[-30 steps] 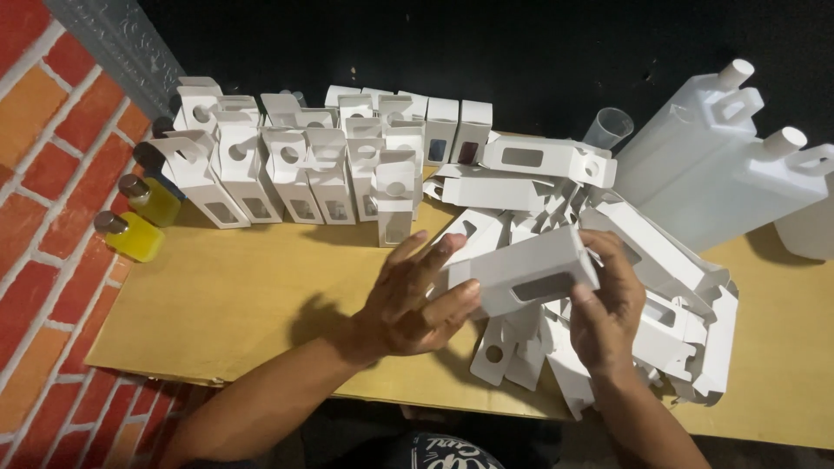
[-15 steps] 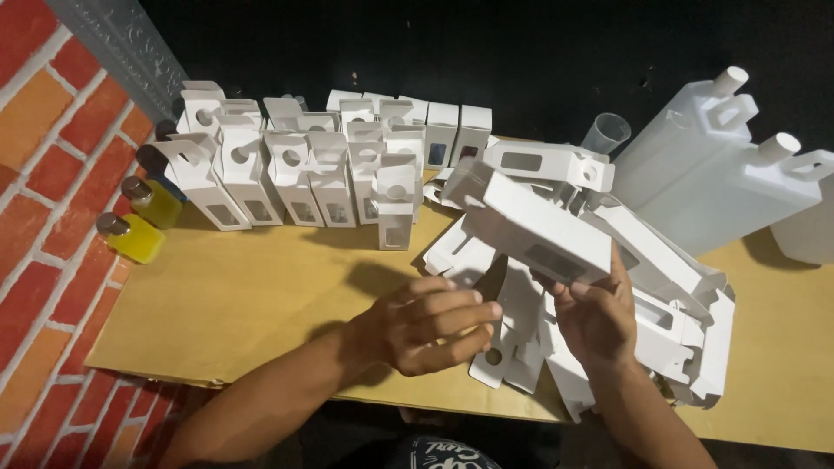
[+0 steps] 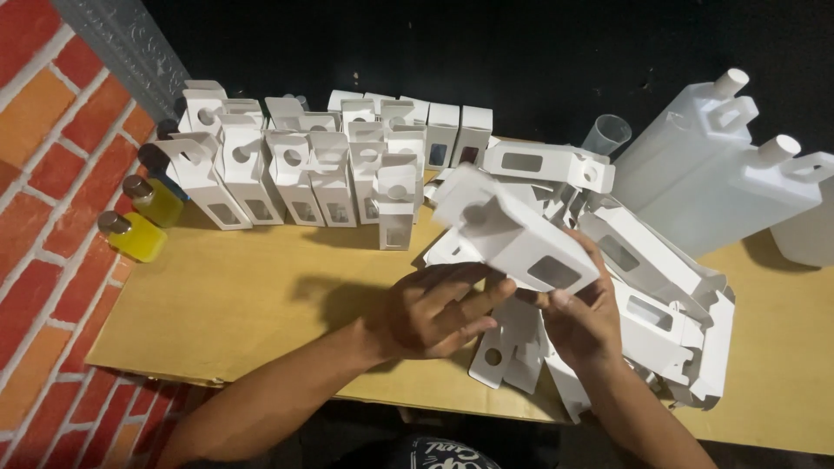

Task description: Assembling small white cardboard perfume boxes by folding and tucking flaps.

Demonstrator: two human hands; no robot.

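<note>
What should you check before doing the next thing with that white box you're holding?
1. Right hand grips the white box at its lower end: ok.
2. Left hand on the box: fingertips touch its underside, palm open; ok, loosely.
3. Box folded into shape, window facing up: ok.
4. Box ends closed: cannot tell.
5. Bare wooden table in front of the standing boxes: ok.
6. Pile of flat boxes steady: cannot tell; pieces overlap loosely.
</note>
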